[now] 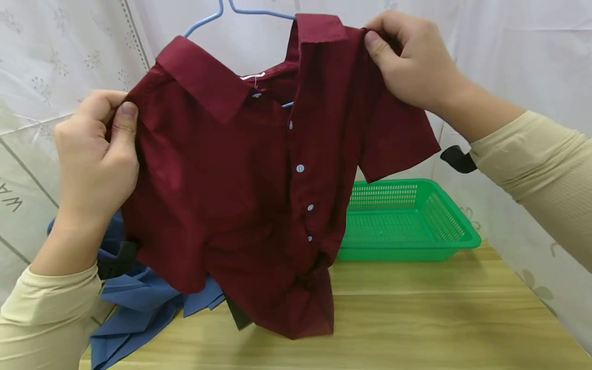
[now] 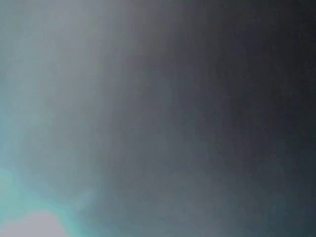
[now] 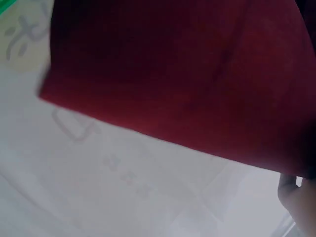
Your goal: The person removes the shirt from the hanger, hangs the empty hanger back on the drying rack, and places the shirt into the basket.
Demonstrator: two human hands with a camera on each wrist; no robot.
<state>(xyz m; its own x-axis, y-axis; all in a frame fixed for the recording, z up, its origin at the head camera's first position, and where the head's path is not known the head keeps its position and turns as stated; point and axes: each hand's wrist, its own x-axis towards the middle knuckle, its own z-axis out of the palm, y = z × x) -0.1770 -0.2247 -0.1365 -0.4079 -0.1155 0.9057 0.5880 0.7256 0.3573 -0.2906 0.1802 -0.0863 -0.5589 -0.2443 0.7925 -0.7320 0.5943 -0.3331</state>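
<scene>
A dark red short-sleeved shirt (image 1: 250, 169) with a collar and pale buttons hangs in front of me, raised over the table. Inside its neck is a light blue hanger (image 1: 259, 11), whose top runs out of view. My left hand (image 1: 99, 149) pinches the shirt's left-side shoulder between thumb and fingers. On the other shoulder my right hand (image 1: 413, 61) grips the fabric the same way, above the hanging sleeve. In the right wrist view the red sleeve (image 3: 173, 74) fills the upper part, with fingers at its right edge. The left wrist view is only a dark blur.
A green plastic basket (image 1: 407, 252) stands on the wooden table (image 1: 416, 308) behind the shirt, to the right. Blue cloth (image 1: 139, 308) lies bunched at the left, partly behind the shirt. White patterned curtains (image 1: 522, 56) surround the table.
</scene>
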